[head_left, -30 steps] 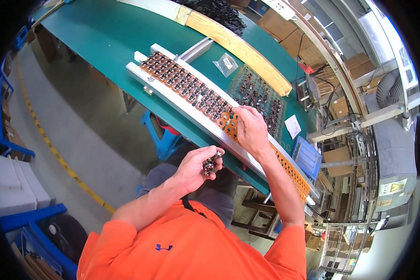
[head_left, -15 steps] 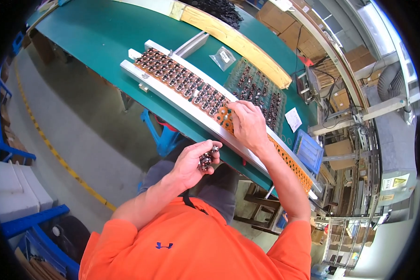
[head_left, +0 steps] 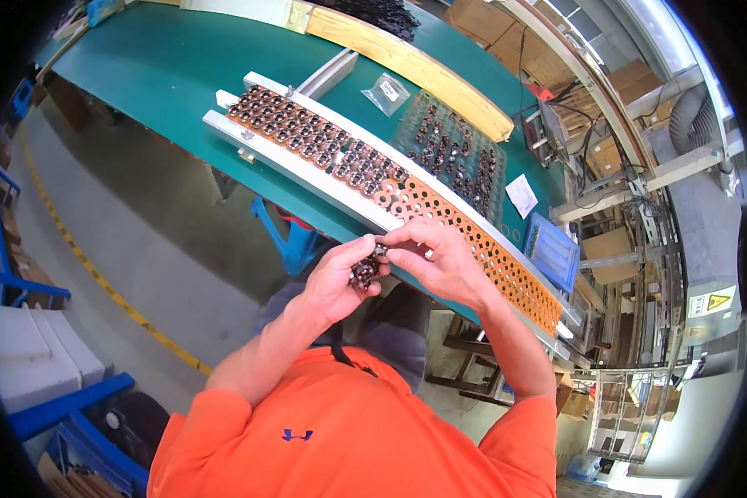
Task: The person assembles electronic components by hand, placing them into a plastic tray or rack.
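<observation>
Left hand: just off the near edge of the table, fingers curled most of the way in around a clump of small, dark, shiny round metal parts. Right hand: by the same edge, thumb and forefinger nearly together at the upper end of the clump, fingertips at one part; can't tell if it's pinched or only touched.

Long pale metal rail frame sits along the near edge of the green-topped table. Shiny round pieces fill it in rows from its left end to about mid-length. From there to the right end, orange perforated boards show bare holes.

Behind the frame, toward the far edge: clear plastic tray with rows of dark shiny parts, small clear plastic bag with a white label just left of it, long yellow-wrapped bar beyond both. White paper slip right of the tray; shallow blue plastic bin near the frame's right end.
</observation>
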Demonstrator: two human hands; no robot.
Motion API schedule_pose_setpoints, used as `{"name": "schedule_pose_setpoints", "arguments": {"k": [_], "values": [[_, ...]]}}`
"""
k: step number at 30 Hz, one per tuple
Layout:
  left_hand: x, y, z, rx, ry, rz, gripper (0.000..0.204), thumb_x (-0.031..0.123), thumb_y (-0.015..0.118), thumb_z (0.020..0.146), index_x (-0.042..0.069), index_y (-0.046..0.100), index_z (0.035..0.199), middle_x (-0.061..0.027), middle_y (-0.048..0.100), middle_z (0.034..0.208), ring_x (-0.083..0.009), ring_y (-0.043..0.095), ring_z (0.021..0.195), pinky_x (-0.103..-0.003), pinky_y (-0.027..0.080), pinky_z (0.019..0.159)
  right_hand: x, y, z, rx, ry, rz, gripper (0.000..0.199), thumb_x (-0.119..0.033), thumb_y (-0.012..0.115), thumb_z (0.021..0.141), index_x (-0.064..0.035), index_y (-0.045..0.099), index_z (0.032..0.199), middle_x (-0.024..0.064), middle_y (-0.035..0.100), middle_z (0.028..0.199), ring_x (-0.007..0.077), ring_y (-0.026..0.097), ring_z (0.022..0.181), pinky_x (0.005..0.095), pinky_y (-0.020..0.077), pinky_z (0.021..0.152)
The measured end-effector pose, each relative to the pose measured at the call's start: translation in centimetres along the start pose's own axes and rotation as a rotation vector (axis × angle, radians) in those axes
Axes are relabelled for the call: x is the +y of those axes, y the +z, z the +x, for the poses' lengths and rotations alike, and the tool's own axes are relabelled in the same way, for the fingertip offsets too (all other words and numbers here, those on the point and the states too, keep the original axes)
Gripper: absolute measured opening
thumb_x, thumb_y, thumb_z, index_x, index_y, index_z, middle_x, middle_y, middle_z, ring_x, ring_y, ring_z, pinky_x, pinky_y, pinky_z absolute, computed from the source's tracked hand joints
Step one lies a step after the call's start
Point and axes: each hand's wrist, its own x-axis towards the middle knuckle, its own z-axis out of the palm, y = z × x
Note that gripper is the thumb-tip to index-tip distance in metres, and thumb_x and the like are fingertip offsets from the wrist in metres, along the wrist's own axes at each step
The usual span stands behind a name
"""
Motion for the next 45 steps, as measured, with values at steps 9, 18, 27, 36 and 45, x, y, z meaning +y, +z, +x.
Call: {"name": "schedule_pose_setpoints", "arguments": {"k": [9,18,27,36,45], "values": [[0.1,0.1,-0.1,0.015,-0.015,0.067,0.024,0.031,0.058,0.097,0.008,0.062,0.102,-0.0022,0.064,0.087,-0.0125,0.061,0.076,-0.026,0.049,0.053,0.7,0.0,0.2,-0.05,0.096,0.054,0.013,-0.013,0.067,0.089,-0.0037,0.068,0.098,0.0024,0.066,0.079,0.0093,0.06,0.068,0.0259,0.0473,0.062],[-0.2,0.1,-0.2,0.103,0.16,0.232,0.019,0.022,0.06,0.095,0.005,0.064,0.102,-0.0033,0.066,0.085,-0.0108,0.062,0.074,-0.023,0.047,0.052,0.3,0.1,0.3,-0.091,0.173,0.197,0.014,-0.013,0.068,0.089,-0.0033,0.066,0.098,0.0001,0.061,0.087,0.007,0.053,0.074,0.0234,0.0434,0.065],[-1.1,1.0,-0.2,0.225,0.497,0.512,0.015,0.012,0.071,0.088,0.002,0.067,0.099,-0.0006,0.063,0.077,-0.0049,0.054,0.056,-0.018,0.043,0.048,0.9,1.3,0.0,0.02,0.238,0.082,0.012,-0.011,0.065,0.089,-0.0009,0.067,0.094,0.0021,0.064,0.079,0.0057,0.056,0.066,0.0243,0.0464,0.059],[-1.3,1.4,0.3,0.287,0.703,0.559,0.012,0.007,0.07,0.087,0.0,0.066,0.095,0.0028,0.061,0.071,-0.0008,0.049,0.055,-0.017,0.039,0.048,1.1,2.2,0.4,0.074,0.19,0.222,0.009,-0.006,0.061,0.091,0.0008,0.062,0.097,0.0045,0.062,0.082,0.0103,0.059,0.073,0.0256,0.0479,0.065],[-0.9,0.2,0.5,0.254,0.415,0.254,0.023,0.022,0.057,0.097,0.002,0.063,0.106,-0.0055,0.066,0.087,-0.0107,0.06,0.071,-0.023,0.047,0.05,2.4,0.2,2.2,0.26,0.007,-0.142,0.004,-0.002,0.06,0.089,-0.0017,0.059,0.093,0.0072,0.056,0.083,0.0158,0.056,0.076,0.0296,0.0462,0.068]]}}
